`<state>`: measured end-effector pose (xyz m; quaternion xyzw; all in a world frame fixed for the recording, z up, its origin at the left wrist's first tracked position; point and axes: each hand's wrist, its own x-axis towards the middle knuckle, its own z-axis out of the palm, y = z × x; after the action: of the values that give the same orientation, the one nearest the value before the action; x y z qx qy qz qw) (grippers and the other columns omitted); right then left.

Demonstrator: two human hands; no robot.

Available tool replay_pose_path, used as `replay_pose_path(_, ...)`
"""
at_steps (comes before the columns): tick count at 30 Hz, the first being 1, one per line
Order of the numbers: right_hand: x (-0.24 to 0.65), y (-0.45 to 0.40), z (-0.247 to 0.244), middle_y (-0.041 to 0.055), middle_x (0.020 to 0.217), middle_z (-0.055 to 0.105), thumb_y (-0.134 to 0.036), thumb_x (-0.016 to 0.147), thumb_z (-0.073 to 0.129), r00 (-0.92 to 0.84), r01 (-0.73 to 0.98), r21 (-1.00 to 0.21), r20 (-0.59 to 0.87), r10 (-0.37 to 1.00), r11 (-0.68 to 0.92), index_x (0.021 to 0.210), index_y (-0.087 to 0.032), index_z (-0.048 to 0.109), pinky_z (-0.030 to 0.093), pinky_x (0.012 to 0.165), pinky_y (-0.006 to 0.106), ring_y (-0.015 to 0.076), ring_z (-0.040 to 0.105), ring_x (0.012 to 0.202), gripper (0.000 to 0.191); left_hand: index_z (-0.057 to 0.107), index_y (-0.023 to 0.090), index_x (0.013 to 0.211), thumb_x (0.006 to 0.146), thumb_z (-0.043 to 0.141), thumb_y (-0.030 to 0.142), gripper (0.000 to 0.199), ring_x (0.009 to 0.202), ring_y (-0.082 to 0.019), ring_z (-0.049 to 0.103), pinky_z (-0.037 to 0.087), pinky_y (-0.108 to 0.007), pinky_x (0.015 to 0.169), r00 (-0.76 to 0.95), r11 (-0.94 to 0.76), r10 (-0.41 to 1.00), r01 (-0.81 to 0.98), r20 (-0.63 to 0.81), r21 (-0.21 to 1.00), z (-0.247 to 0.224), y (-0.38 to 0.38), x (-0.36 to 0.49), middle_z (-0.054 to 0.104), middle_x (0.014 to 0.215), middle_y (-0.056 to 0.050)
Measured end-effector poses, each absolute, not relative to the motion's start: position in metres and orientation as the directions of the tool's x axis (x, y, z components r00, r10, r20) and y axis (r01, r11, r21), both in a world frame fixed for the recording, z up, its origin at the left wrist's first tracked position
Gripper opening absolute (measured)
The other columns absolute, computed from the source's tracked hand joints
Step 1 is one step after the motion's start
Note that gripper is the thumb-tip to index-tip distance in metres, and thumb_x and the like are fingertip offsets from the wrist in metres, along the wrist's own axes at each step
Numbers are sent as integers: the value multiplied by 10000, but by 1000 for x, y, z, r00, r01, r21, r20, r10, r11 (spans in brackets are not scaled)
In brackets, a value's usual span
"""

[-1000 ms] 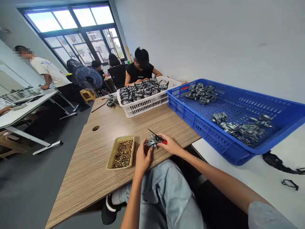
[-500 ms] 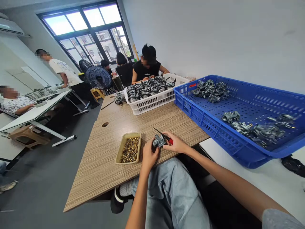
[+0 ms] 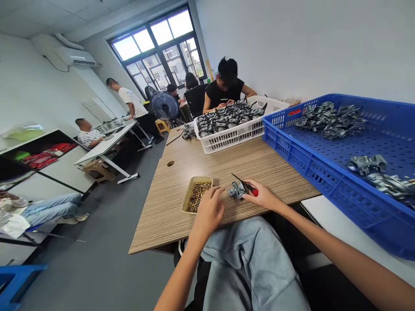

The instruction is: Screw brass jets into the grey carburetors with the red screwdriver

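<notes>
My right hand (image 3: pixel 263 197) grips a screwdriver (image 3: pixel 255 192) with a red handle and a dark shaft pointing up and left. Its fingertips also hold a grey metal carburetor (image 3: pixel 236 190) just over the table. Over the right side of a small cream tray (image 3: pixel 185 203) is my left hand (image 3: pixel 210 208), apart from the carburetor. The left thumb and forefinger are spread, and no part shows between them. Many small brass pieces (image 3: pixel 198 194) fill the tray, partly hidden behind that hand.
A white crate (image 3: pixel 233 140) heaped with carburetors stands at the table's far side. To the right, a blue crate (image 3: pixel 292 156) holds more carburetors (image 3: pixel 330 119). Across the table (image 3: pixel 165 207) sits a co-worker (image 3: pixel 223 93) in a black sleeveless top. A fan (image 3: pixel 164 106) stands beyond.
My left hand has let go of the carburetor and moved left to the tray. My right hand keeps the carburetor and screwdriver. The camera view has turned left.
</notes>
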<state>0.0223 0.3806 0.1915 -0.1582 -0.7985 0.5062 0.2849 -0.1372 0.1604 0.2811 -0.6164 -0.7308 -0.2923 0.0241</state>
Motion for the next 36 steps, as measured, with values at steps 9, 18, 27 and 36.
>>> replay_pose_path(9, 21, 382, 189, 88, 1185, 770, -483, 838, 748, -762, -37, -897, 310, 568, 441, 1280, -226, 679, 551, 995, 432, 289, 714, 1079, 516, 725, 209, 1175, 924, 543, 124, 321, 1008, -265, 710, 577, -405, 961, -415, 367, 892, 896, 178, 248, 283, 143, -251, 736, 1144, -115)
replay_pose_path(18, 20, 384, 182, 87, 1177, 780, -492, 859, 739, -767, -28, -897, 302, 566, 441, 1273, -233, 672, 556, 994, 439, 288, 732, 1060, 492, 749, 208, 1195, 914, 457, 46, 436, 1118, -266, 648, 545, -389, 1035, -414, 397, 889, 910, 195, 119, 284, 137, -274, 643, 1124, -117)
replay_pose_path(27, 20, 384, 183, 101, 1211, 772, -524, 856, 733, -773, -25, -900, 294, 563, 435, 1243, -227, 684, 560, 989, 434, 298, 728, 1090, 491, 760, 225, 1132, 891, 570, 82, 338, 1328, -330, 530, 461, -512, 1166, -359, 366, 923, 930, 140, -26, 283, 134, -275, 571, 1461, -151)
replay_pose_path(36, 19, 384, 184, 89, 1138, 791, -528, 849, 728, -769, -29, -899, 299, 565, 436, 1220, -230, 690, 564, 925, 403, 282, 738, 997, 478, 741, 200, 1151, 912, 550, 120, 316, 1283, -332, 556, 460, -505, 1150, -363, 369, 928, 927, 86, -67, 279, 135, -274, 609, 1418, -181)
